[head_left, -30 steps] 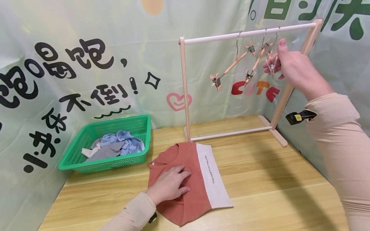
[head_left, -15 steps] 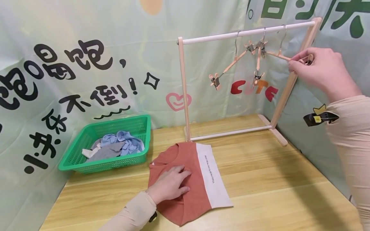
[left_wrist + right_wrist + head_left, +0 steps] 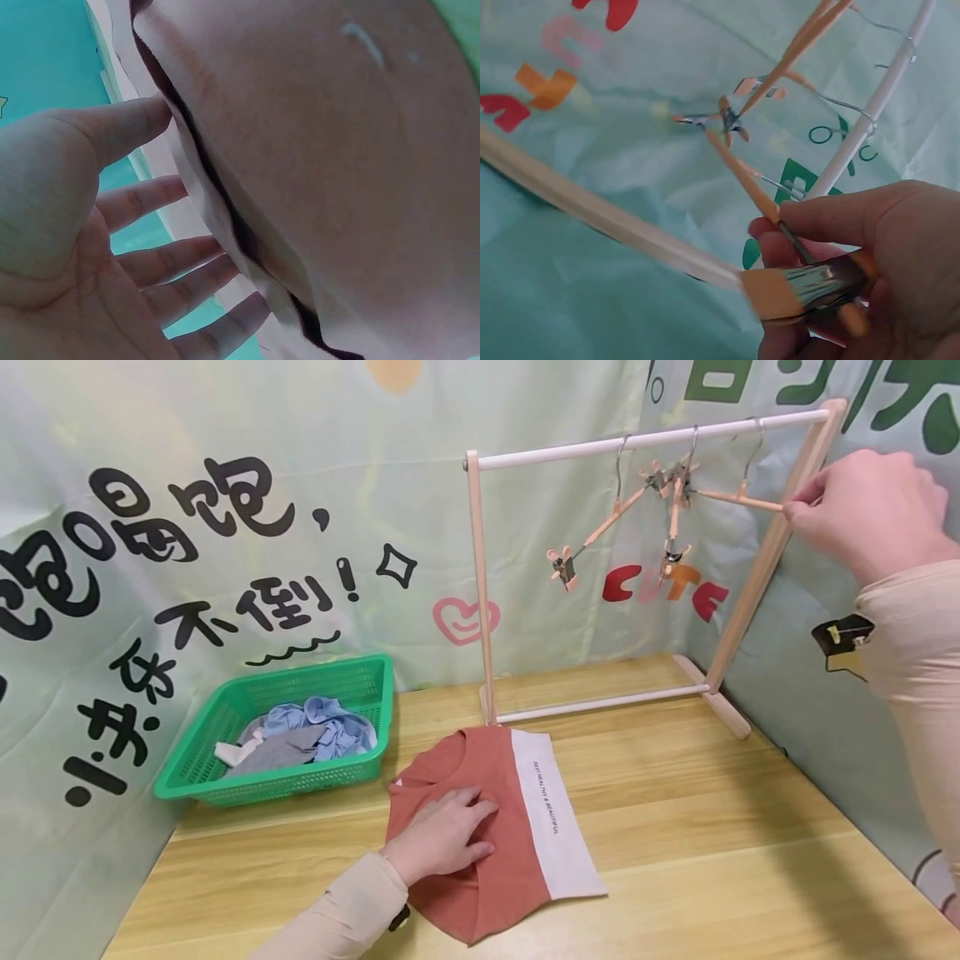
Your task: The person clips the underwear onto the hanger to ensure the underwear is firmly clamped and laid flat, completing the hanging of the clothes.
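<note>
A pair of rust-red briefs (image 3: 504, 852) with a white printed waistband lies flat on the wooden table. My left hand (image 3: 442, 833) rests on it with the fingers spread; in the left wrist view its fingertips touch the cloth by a hemmed edge. At the upper right, my right hand (image 3: 873, 510) pinches one end of a peach-coloured clip hanger (image 3: 742, 500). The right wrist view shows thumb and finger on the bar, just beside the metal clip (image 3: 817, 281). The hanger's hook is still on the rack's white rail (image 3: 570, 453).
Two more clip hangers, one slanted (image 3: 600, 527) and one nearly end-on (image 3: 675, 518), hang on the rail to the left. A green basket (image 3: 300, 781) with blue, grey and white clothes (image 3: 330, 727) stands at the back left. Printed cloth walls enclose the table (image 3: 675, 843).
My right hand has gone from among the hangers out to the right, taking hold of the rightmost hanger's end and swinging it sideways. My left hand has stayed on the briefs.
</note>
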Motion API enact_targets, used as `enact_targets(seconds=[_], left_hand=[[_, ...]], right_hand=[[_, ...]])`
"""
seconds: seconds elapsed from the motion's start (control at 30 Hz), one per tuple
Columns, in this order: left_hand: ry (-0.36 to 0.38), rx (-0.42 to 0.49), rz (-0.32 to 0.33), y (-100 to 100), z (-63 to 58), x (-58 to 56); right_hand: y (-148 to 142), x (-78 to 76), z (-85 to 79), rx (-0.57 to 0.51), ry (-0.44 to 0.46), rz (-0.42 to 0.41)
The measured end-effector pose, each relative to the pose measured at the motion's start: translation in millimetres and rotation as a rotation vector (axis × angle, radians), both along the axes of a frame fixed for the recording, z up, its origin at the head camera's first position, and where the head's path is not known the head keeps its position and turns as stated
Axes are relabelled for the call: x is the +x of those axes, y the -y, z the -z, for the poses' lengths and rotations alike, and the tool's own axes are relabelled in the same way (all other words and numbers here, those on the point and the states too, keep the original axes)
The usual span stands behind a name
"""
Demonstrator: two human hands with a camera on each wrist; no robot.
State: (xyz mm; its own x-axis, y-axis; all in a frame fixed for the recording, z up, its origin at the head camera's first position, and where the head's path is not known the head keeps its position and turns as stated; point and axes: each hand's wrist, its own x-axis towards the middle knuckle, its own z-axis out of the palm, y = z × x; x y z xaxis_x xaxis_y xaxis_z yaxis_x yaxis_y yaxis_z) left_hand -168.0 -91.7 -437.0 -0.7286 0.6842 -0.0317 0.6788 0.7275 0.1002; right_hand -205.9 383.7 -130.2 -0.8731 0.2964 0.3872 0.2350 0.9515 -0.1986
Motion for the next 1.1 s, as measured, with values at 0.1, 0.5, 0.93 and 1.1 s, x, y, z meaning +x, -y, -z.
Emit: enact_targets(seconds=[0.1, 0.5, 0.93, 1.1], left_hand=[[0.004, -0.007, -0.002, -0.7, -1.8, -0.4], [0.008, -0.023, -0.007, -1.8, -4.0, -1.4], [-0.028, -0.044, -0.024, -6.5, -3.6, -0.9], [-0.015, -0.048, -0.022, -8.5, -4.0, -1.0]], right_hand=[[-1.0, -2.9, -3.4, 0.031, 0.05, 0.002], [3.7, -7.1, -10.9, 0.055, 0.097, -0.006], [-1.0, -16.7, -5.3, 0.041, 0.04, -0.028], [0.2, -15.9, -3.7, 0.031, 0.0, -0.014]])
